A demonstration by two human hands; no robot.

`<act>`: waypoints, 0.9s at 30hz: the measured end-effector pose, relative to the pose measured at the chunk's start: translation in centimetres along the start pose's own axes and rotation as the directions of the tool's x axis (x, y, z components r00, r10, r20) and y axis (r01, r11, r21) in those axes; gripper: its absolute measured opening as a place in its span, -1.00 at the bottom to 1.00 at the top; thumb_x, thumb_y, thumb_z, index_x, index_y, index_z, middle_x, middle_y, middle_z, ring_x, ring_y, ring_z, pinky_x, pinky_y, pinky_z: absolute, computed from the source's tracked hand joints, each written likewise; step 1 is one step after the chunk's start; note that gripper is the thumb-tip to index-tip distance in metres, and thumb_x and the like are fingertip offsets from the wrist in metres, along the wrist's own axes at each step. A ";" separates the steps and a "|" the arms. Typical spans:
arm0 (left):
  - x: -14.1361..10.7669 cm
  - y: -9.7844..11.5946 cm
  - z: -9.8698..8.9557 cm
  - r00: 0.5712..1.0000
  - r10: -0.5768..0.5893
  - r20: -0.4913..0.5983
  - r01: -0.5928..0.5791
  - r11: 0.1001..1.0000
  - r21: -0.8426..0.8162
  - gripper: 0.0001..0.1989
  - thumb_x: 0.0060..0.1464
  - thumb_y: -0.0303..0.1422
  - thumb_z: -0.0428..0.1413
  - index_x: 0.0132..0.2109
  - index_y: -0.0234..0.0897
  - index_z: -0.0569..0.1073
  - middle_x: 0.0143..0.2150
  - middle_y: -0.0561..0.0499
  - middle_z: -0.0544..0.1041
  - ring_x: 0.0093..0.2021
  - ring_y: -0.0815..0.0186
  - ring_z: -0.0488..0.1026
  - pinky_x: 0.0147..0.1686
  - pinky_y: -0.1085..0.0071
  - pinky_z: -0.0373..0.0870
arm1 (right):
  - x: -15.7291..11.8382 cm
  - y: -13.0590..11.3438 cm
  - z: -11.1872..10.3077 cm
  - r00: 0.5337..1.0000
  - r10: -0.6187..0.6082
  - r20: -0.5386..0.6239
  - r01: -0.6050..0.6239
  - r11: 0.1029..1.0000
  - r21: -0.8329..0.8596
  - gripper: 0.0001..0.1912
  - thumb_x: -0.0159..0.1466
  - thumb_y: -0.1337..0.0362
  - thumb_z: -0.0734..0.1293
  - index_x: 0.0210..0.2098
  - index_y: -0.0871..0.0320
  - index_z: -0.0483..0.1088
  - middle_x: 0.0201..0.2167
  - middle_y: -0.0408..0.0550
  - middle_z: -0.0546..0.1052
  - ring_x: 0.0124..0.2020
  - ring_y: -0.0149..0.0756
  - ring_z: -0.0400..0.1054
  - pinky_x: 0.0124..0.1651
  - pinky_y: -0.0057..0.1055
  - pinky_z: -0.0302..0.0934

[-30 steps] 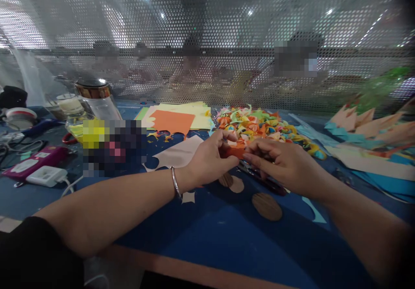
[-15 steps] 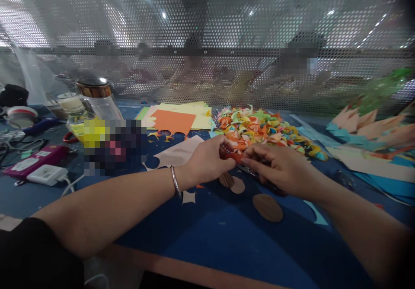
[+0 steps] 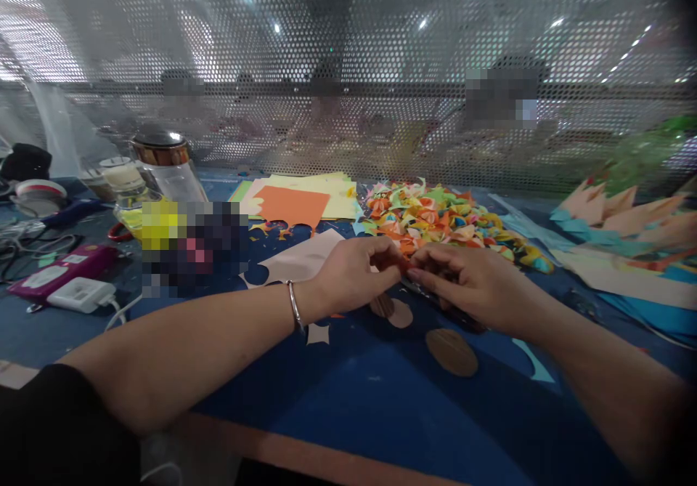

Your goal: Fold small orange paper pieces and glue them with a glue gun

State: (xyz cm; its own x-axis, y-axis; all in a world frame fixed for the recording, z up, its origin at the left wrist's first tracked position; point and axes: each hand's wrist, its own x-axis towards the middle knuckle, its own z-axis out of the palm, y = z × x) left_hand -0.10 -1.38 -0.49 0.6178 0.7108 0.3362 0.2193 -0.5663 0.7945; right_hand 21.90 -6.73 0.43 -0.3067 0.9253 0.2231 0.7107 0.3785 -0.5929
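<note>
My left hand [image 3: 359,275] and my right hand [image 3: 476,282] meet over the table, fingertips pinched on a small piece of orange paper [image 3: 406,264]. Most of that paper is hidden by my fingers. Under my right hand lies a long dark shiny object [image 3: 454,314], mostly covered. Below my left fingers are a wood-grain disc [image 3: 381,303], partly hidden, and a pale pink paper disc [image 3: 401,314]. Nearer me rests another wood-grain disc [image 3: 451,351]. Just beyond my hands spreads a heap of folded colourful paper pieces [image 3: 435,217].
Cut pink paper [image 3: 299,261] lies left of the heap, with an orange sheet [image 3: 294,206] on yellow sheets behind. At left stand a jar [image 3: 168,170], a purple power strip [image 3: 65,272] and a white charger [image 3: 81,293]. Peach folded papers [image 3: 642,210] sit right. A perforated panel [image 3: 348,123] closes the back.
Less of the orange paper shows between my fingers now. My left fingers have curled and shifted slightly right; the right hand has hardly moved.
</note>
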 end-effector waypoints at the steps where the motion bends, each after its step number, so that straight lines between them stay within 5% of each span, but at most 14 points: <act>1: 0.0 0.0 0.0 1.000 -0.001 -0.005 0.001 1.000 -0.004 -0.90 0.08 -0.42 0.15 -0.26 -0.22 0.56 -0.30 0.02 0.64 -0.25 0.28 0.54 -0.15 0.31 0.46 | 0.0 0.1 0.0 1.000 -0.012 -0.006 0.012 1.000 -0.009 -0.53 0.45 -0.19 0.25 -0.28 0.05 0.48 -0.65 -0.19 0.45 -0.65 -0.34 0.33 -0.58 -0.41 0.11; 13: -0.2 0.5 0.3 1.000 0.029 0.009 -0.029 0.999 0.014 -0.94 0.12 -0.40 0.17 -0.25 -0.23 0.54 -0.31 0.02 0.62 -0.28 0.29 0.53 -0.19 0.32 0.45 | 0.1 -0.7 0.2 0.997 -0.057 -0.057 0.049 0.989 -0.141 -0.84 0.28 0.17 0.33 -0.40 0.06 0.41 -0.61 -0.18 0.50 -0.62 -0.36 0.32 -0.52 -0.39 0.13; 21: -0.1 1.0 -0.1 0.998 -0.056 -0.001 0.055 0.994 -0.093 -0.99 0.10 -0.45 0.21 -0.30 -0.26 0.53 -0.39 0.08 0.55 -0.37 0.36 0.44 -0.29 0.38 0.36 | 0.1 -0.9 -0.1 0.987 -0.055 -0.153 0.018 0.972 -0.233 -0.88 0.23 0.18 0.33 -0.42 0.04 0.41 -0.63 -0.20 0.46 -0.62 -0.34 0.31 -0.49 -0.36 0.13; 24: 0.2 1.0 -0.1 0.986 -0.153 -0.071 0.134 0.967 -0.218 -0.91 0.11 -0.43 0.26 -0.34 -0.27 0.51 -0.44 0.11 0.50 -0.43 0.41 0.37 -0.35 0.40 0.30 | 0.2 0.0 -0.8 0.961 -0.027 -0.277 -0.050 0.962 -0.270 -0.86 0.25 0.16 0.34 -0.43 0.02 0.40 -0.63 -0.18 0.46 -0.64 -0.32 0.30 -0.51 -0.34 0.12; 27: 0.4 0.8 0.3 0.948 -0.307 -0.081 0.229 0.839 -0.494 -0.87 0.14 -0.42 0.30 -0.33 -0.28 0.49 -0.42 0.09 0.54 -0.40 0.42 0.45 -0.27 0.40 0.39 | 0.2 0.4 -1.3 0.949 -0.012 -0.315 -0.072 0.965 -0.253 -0.83 0.29 0.12 0.33 -0.39 0.02 0.42 -0.58 -0.14 0.52 -0.61 -0.30 0.35 -0.50 -0.32 0.18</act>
State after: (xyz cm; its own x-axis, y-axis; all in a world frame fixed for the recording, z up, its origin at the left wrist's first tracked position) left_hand 0.53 -1.68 0.15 0.4574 0.8816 0.1163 -0.0481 -0.1061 0.9932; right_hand 22.97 -6.36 1.20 -0.1001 0.8811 0.4622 0.8681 0.3044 -0.3922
